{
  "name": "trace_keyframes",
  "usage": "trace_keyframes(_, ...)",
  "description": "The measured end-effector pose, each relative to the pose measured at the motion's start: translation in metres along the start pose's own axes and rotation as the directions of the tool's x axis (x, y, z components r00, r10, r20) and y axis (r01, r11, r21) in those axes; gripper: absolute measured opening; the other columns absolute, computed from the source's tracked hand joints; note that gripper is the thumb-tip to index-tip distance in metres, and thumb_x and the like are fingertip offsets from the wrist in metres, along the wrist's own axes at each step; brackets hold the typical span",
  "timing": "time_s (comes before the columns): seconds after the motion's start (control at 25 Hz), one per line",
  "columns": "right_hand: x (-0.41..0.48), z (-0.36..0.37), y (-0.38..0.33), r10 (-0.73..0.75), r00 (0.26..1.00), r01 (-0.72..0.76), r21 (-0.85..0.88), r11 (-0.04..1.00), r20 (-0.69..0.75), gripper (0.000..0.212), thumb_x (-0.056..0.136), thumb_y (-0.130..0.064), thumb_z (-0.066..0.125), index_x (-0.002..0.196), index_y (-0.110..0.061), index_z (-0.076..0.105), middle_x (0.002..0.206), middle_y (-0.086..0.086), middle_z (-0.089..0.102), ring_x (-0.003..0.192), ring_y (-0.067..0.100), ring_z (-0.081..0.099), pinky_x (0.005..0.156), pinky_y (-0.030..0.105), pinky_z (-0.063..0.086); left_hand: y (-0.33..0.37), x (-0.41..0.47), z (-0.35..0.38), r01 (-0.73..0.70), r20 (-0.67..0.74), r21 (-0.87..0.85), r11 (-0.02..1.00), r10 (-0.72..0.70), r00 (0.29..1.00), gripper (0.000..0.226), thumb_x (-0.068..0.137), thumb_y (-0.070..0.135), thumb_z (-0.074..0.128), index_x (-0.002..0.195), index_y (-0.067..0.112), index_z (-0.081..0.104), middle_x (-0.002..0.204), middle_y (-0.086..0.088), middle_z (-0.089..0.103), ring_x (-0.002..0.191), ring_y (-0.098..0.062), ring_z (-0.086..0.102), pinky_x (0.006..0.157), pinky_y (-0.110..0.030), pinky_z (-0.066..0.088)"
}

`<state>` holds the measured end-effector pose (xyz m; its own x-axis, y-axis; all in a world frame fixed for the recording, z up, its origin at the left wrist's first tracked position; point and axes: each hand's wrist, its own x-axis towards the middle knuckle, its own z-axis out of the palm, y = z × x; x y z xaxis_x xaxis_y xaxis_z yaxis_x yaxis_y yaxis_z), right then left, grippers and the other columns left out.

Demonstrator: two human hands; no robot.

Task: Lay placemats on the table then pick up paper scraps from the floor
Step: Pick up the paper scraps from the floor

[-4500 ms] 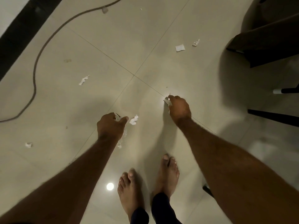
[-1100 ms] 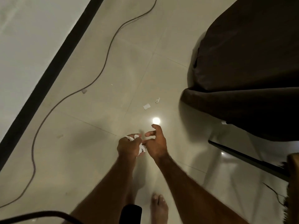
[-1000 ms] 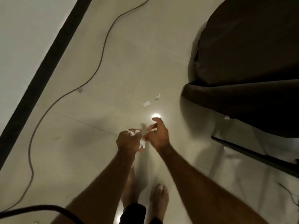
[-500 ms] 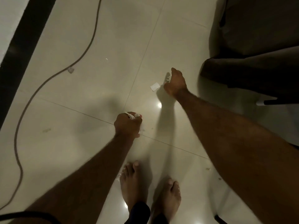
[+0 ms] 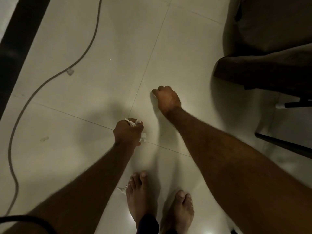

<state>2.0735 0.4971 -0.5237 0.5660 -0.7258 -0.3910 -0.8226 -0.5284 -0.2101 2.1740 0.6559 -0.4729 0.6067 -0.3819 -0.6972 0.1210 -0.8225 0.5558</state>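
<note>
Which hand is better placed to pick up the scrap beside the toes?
Probably the right hand: the left hand is nearer the scrap but already grips a wad of scraps.

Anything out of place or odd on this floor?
Yes: one uncollected torn paper scrap lies by the left foot's toes, apart from the left hand gripping the paper wad. A tiny white fleck sits near the cable.
</note>
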Motion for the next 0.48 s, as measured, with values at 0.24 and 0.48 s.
trace_keyframes(0.24, -0.011, 0.001, 0.001, -0.004, 1.000, 0.004, 0.011, 1.000, -0.010, 0.045, 0.088, 0.009, 0.045, 0.125, -0.010, 0.062, 0.116, 0.010, 0.064, 0.111, 0.030, 0.055, 0.085, 0.035, 0.048, 0.000, 0.000, 0.009, -0.031, 0.028, 0.022, 0.999, 0.030, 0.999, 0.002, 0.084, 0.017, 0.076, 0.083, 0.015, 0.077, 0.077, -0.013, 0.075, 0.064, -0.032, 0.075, 0.051, -0.039, 0.060)
trace_keyframes(0.48, -0.054, -0.006, 0.062, 0.111, 0.993, -0.114, 0.125, 0.986, 0.029, 0.049, 0.081, 0.012, 0.050, 0.123, -0.011, 0.062, 0.119, 0.011, 0.058, 0.106, 0.033, 0.058, 0.087, 0.041, 0.053, 0.009, -0.014, 0.034, -0.094, 0.069, 0.005, 0.996, 0.094, 0.993, 0.011, 0.082, 0.018, 0.075, 0.071, 0.017, 0.075, 0.055, -0.004, 0.069, 0.060, -0.036, 0.075, 0.051, -0.034, 0.056)
